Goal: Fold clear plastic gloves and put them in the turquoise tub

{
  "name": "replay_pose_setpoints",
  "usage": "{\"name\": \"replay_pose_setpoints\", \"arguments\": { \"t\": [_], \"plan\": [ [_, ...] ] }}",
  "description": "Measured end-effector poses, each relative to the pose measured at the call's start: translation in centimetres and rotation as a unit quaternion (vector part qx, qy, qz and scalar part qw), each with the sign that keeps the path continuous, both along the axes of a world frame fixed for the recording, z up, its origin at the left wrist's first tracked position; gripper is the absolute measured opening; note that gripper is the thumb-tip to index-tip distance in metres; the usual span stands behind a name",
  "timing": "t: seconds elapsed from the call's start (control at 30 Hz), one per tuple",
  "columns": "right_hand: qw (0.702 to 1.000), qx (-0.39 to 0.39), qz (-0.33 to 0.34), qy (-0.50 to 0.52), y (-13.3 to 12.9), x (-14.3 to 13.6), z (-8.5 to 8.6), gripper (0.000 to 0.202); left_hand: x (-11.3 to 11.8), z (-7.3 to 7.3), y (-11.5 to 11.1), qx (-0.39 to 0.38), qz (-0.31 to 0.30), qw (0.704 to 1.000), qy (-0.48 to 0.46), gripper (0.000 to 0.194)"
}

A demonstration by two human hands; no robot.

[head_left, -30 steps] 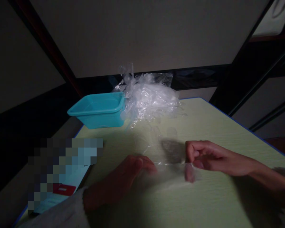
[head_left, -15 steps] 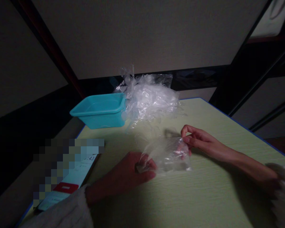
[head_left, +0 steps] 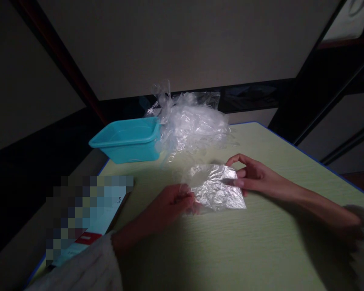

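A clear, crinkled plastic bag [head_left: 216, 188] is stretched between my two hands above the table, bright with reflected light. My left hand [head_left: 176, 200] pinches its left edge, thumb and fingers pressed together. On the other side, my right hand [head_left: 251, 178] has the thumb on the bag's right part and the index finger arched at its top corner. Behind it lies a heap of clear plastic bags [head_left: 197, 123], touching the right side of a turquoise basin [head_left: 130, 151].
The pale green table [head_left: 230, 250] has a blue edge. A phone [head_left: 104, 214] with a lit screen, partly pixelated, lies at the left edge beside my left sleeve. A light panel [head_left: 176, 44] stands behind the table.
The bag has turned its face and now shines more brightly. My left hand has closed on its edge and moved slightly up. My right hand has shifted slightly up, its thumb now on the bag.
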State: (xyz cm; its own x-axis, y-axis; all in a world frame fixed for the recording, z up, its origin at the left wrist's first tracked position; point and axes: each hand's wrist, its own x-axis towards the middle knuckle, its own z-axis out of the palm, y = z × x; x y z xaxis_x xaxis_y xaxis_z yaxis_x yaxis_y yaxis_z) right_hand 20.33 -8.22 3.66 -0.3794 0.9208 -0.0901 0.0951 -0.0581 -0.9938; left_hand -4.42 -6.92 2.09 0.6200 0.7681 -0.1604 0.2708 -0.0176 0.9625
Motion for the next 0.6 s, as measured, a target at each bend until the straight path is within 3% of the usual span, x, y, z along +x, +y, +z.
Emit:
{"name": "replay_pose_setpoints", "arguments": {
  "t": [0.13, 0.23, 0.37, 0.6],
  "plan": [
    [0.999, -0.003, 0.048, 0.012, 0.0, 0.3, -0.2, 0.055, 0.0, -0.3, 0.6, -0.029, -0.007, 1.0, -0.003, 0.023],
    [0.998, 0.02, 0.057, -0.002, -0.1, 0.3, -0.4, 0.047, 0.0, -0.1, 0.8, -0.044, -0.01, 0.999, -0.006, 0.023],
    [0.996, 0.049, 0.064, -0.044, -0.3, 0.2, -0.3, 0.036, 0.0, 0.5, 0.6, -0.119, -0.005, 0.993, -0.025, 0.027],
    [0.991, 0.066, 0.089, -0.08, -0.7, 0.0, -0.4, 0.034, -0.1, 1.3, 0.1, -0.19, 0.025, 0.981, -0.015, 0.029]
  ]
}}
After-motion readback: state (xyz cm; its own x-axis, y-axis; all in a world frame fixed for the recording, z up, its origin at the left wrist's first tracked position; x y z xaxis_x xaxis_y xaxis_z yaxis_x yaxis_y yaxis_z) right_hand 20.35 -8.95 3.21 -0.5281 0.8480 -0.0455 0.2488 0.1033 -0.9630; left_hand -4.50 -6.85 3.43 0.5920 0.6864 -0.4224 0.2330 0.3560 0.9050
